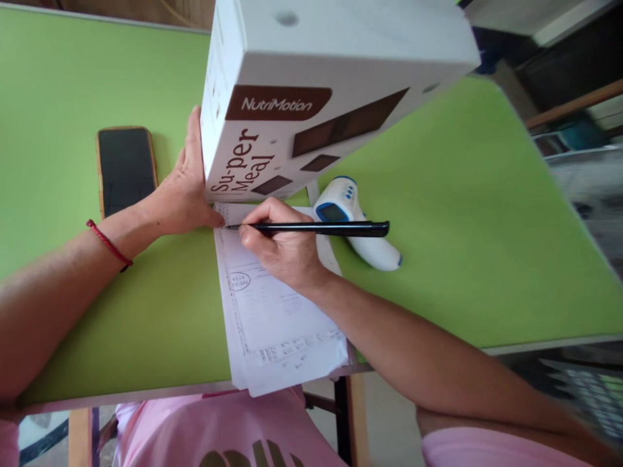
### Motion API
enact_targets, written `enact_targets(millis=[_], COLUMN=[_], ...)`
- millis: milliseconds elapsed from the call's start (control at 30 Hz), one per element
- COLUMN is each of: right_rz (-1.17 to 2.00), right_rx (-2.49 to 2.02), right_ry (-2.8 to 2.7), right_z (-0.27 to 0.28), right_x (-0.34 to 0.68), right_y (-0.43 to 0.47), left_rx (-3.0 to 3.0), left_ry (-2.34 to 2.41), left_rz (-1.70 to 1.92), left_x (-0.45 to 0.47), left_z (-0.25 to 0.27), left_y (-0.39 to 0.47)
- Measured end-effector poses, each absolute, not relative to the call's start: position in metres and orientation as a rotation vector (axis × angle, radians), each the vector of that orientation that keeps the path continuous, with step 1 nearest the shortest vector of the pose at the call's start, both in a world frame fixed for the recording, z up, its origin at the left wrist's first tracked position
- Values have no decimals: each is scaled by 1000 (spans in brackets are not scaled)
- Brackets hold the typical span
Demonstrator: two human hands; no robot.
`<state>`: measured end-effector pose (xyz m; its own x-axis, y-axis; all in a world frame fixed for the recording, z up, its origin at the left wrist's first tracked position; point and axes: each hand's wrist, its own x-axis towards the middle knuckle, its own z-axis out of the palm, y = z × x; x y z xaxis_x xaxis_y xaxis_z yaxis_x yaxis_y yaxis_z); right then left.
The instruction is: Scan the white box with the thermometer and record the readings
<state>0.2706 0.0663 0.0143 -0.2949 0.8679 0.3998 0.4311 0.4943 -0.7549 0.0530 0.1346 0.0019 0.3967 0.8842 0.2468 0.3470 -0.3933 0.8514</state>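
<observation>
My right hand point(280, 243) grips a black pen point(316, 227), its tip touching the top left of a printed paper form point(272, 324) that lies on the green table point(462, 227). My left hand point(182, 188), with a red cord on its wrist, rests flat against the left side of a tall white "NutriMotion Su-per Meal" box point(302, 84). The box stands on the table at the paper's far end. Part of the form is hidden under my right hand.
A black phone in an orange case point(125, 168) lies to the left of my left hand. A white and blue infrared thermometer point(357, 224) lies right of the pen. The table's near edge point(146, 392) runs just past the paper.
</observation>
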Motion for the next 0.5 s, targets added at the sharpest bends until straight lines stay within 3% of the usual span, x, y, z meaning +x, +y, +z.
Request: enact_targets(millis=[500], right_rz=[625], right_rx=[-1060], right_ry=[-1931], right_z=[16], right_x=[270], right_y=[66], left_rx=[2060], left_ry=[1141], left_rz=[830], left_x=[49], left_z=[4], left_y=[135])
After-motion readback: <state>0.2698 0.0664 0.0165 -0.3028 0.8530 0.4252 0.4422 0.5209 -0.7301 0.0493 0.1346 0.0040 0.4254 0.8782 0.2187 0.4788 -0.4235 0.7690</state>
